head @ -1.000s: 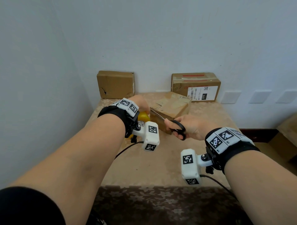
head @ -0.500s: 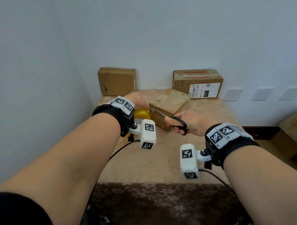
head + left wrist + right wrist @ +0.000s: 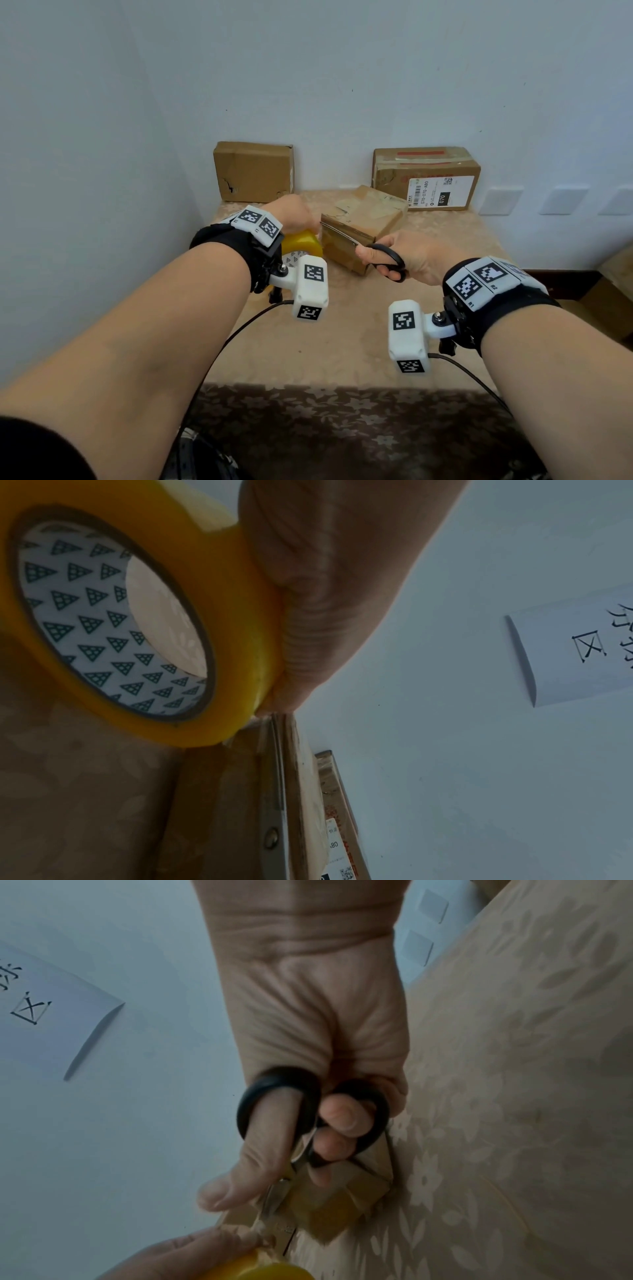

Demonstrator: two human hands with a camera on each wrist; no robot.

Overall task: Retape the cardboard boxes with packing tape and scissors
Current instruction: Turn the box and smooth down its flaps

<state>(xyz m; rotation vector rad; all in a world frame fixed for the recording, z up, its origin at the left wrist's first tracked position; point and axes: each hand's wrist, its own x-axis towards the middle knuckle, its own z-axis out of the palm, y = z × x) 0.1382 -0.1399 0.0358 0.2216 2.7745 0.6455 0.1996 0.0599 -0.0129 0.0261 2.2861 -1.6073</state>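
L hand (image 3: 294, 214) fingers hidden behind tape roll (image 3: 303, 244); scissors (image 3: 363, 248) tips lost there. Wall paper (image 3: 578, 647) cut off by edge, text unreadable.

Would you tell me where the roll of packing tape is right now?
In the head view, the tape roll is in the left hand, left of the middle box.

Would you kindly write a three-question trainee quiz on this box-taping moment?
1. True or false: the left hand holds the yellow roll of packing tape.
2. Which tool does the right hand grip? A) knife B) black-handled scissors C) marker
3. Fill in: the scissor blades lie along the near top edge of the ___ brown cardboard box.

Key: 1 true; 2 B; 3 middle.
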